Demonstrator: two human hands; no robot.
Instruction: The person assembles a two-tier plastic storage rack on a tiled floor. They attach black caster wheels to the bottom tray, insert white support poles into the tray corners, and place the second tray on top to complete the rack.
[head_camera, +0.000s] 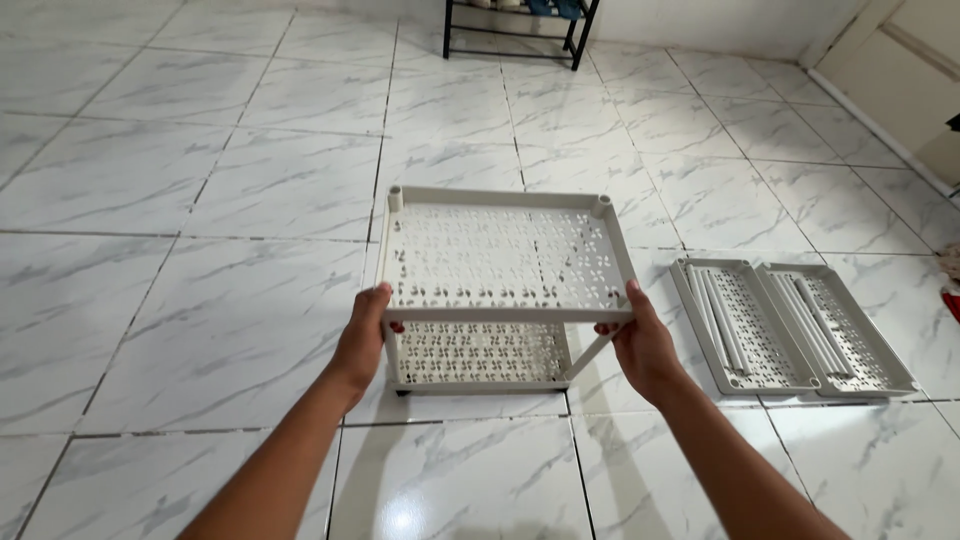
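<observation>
From the head camera, a pale grey plastic rack (505, 290) stands on the white marbled tile floor (200, 300), directly between the two hands. It has two flat shelves pierced with a small four-petal cut-out pattern, the upper shelf (505, 258) sitting over the lower shelf (480, 355) on short corner legs. Two open round sockets rise at the far corners of the upper shelf. The rack stands upright and square to the viewer.

The left hand (362, 340) comes up from below on a bare forearm. Its grip is pressed onto the near left corner of the upper shelf, thumb on the top rim and fingers curled underneath. The right hand (640, 345) mirrors it: its grip clamps the near right corner, thumb lying along the top edge, fingers tucked under the shelf. Both wrists are angled inward toward the rack.

Just to the right of the right grip, apart from it, two more trays (790, 330) of the same grey plastic lie flat side by side on the floor, each holding a bundle of pale tubes (715, 318). Far beyond both grips, by the wall, stands a dark metal shelf frame (515, 30).
</observation>
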